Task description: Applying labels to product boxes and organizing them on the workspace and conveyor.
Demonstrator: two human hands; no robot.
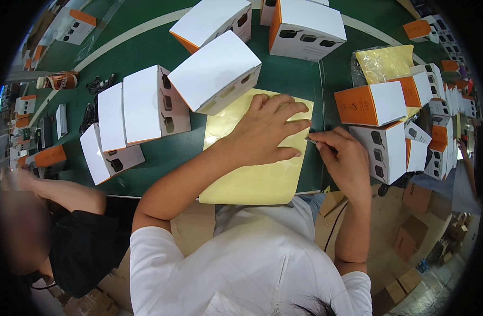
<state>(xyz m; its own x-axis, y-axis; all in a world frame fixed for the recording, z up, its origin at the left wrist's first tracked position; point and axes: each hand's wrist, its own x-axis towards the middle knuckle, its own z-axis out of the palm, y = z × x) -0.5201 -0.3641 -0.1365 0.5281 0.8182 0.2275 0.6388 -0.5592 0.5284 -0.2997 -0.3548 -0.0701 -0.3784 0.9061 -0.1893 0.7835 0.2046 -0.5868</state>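
A yellow sheet (252,184) with faint round outlines lies in front of me, its near end hanging over the table edge. My left hand (268,129) rests flat on it, fingers spread. At the sheet's right edge, my right hand (344,155) pinches a small, thin greyish piece (310,139) between thumb and forefinger; it is too small to name. Beyond my left hand, a white and orange box (215,71) overlaps the sheet's far corner. Right of my right hand stands another such box (381,150) with pictures of dark devices.
Several similar boxes (141,105) lean together at the left of the green table (326,79). Black cables (96,87) and a bottle (57,81) lie farther left. A yellow sheet pack (385,63) sits at the far right. Another person (89,237) in black sits at my left.
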